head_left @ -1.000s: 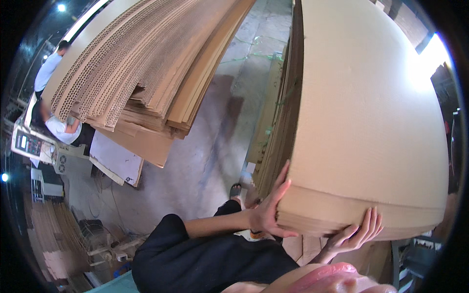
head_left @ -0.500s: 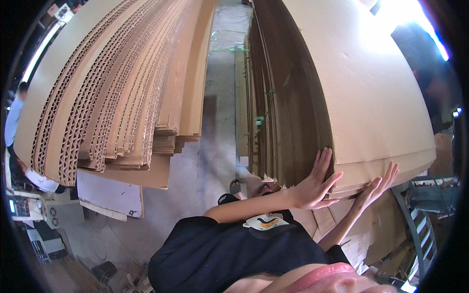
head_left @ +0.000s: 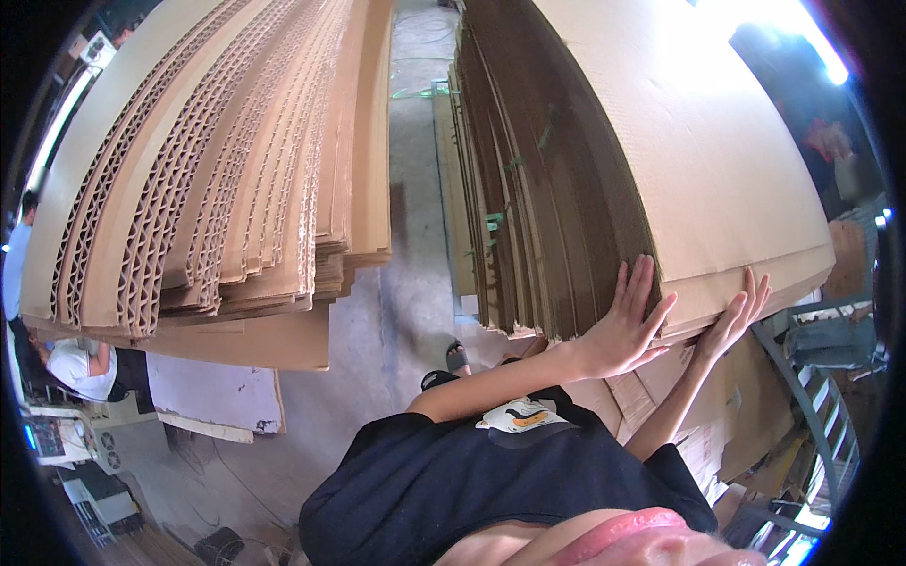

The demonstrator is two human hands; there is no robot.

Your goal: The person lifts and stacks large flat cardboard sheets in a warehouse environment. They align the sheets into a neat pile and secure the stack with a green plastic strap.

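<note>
Cardboard sheets (head_left: 736, 179) make a tall stack at the person's right, its upper face smooth and tan with a line near the front edge, its side dark brown and tightly layered. The left hand (head_left: 618, 325), fingers spread, lies against the stack's near left corner; the right hand (head_left: 729, 328), also unclenched, is against the front edge, fingers pointing upward. Across a strip of grey floor (head_left: 412, 189), a second stack (head_left: 217, 179) shows wavy, corrugated edges.
</note>
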